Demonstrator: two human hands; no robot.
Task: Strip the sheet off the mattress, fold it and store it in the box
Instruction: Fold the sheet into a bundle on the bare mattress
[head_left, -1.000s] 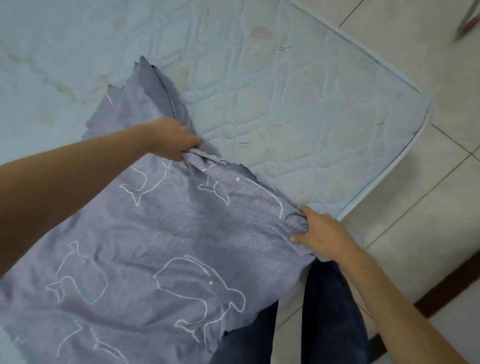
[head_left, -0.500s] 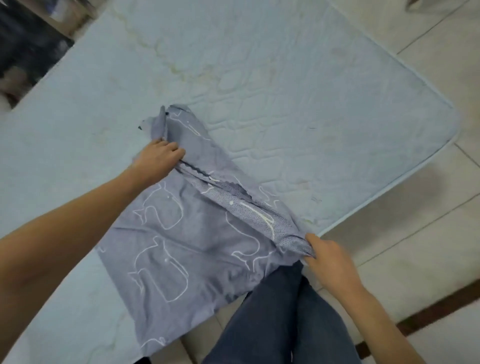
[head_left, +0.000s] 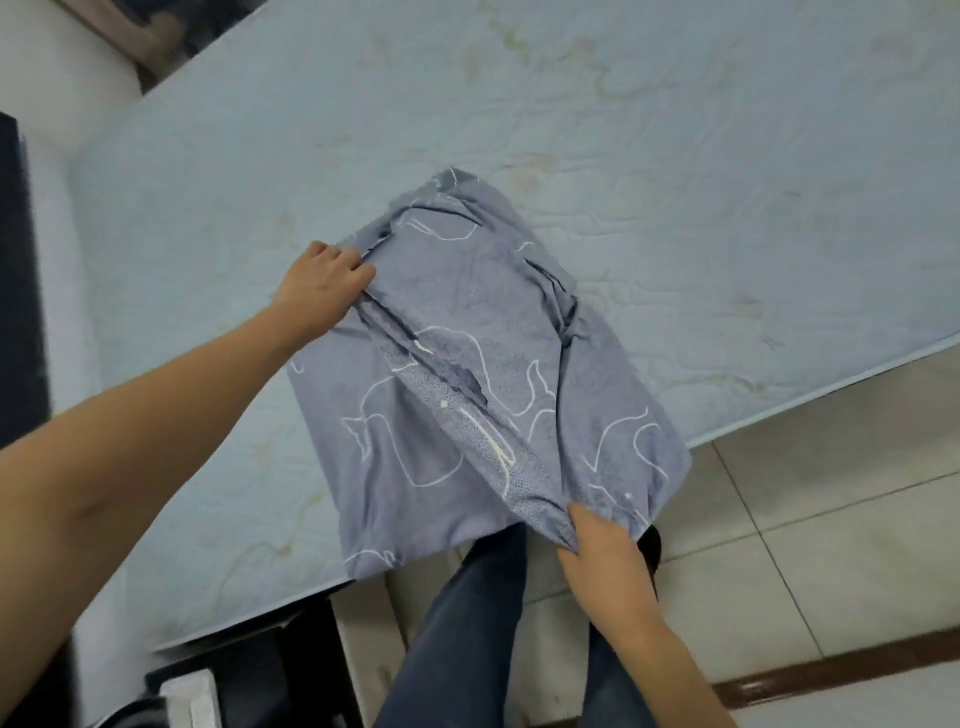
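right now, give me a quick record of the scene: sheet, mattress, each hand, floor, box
sheet: blue-grey with white whale outlines, folded into a rough rectangle, lying on the mattress near its front edge
mattress: bare, pale blue quilted, stained
left hand: pinching the far end of a folded edge
right hand: gripping the near end, at the mattress edge
floor: pale tiles
box: cannot tell, none clearly in view

Setting: domestic bedroom.
Bed: bare quilted mattress (head_left: 675, 156), pale blue, stained, piped edge.
Bedding: blue-grey sheet (head_left: 467, 332) printed with white whale outlines, lying on the mattress.
Floor: large light glazed tiles (head_left: 831, 519), dark brown border strip (head_left: 831, 670).
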